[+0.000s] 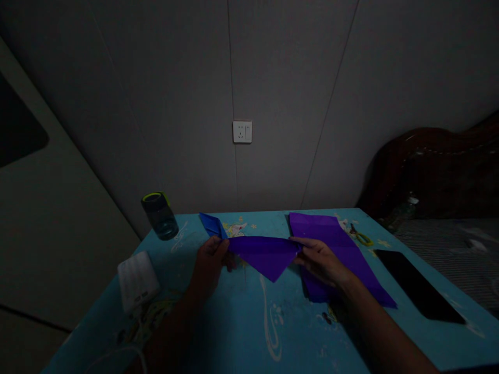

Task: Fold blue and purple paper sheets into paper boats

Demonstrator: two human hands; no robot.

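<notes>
Both my hands hold a folded purple paper point(266, 254) just above the light blue table point(241, 322). It forms a triangle pointing down toward me. My left hand point(210, 265) pinches its left corner and my right hand point(322, 259) pinches its right corner. A stack of flat purple sheets point(335, 244) lies under and behind my right hand. A small folded blue paper point(212, 224) rests on the table beyond my left hand.
A dark jar with a green-rimmed lid point(159, 214) stands at the back left. A white power bank point(136, 280) lies at the left edge, a black phone point(419, 283) at the right. Yellow-handled scissors point(360, 236) lie near the sheets. A wall socket point(242, 131) is behind.
</notes>
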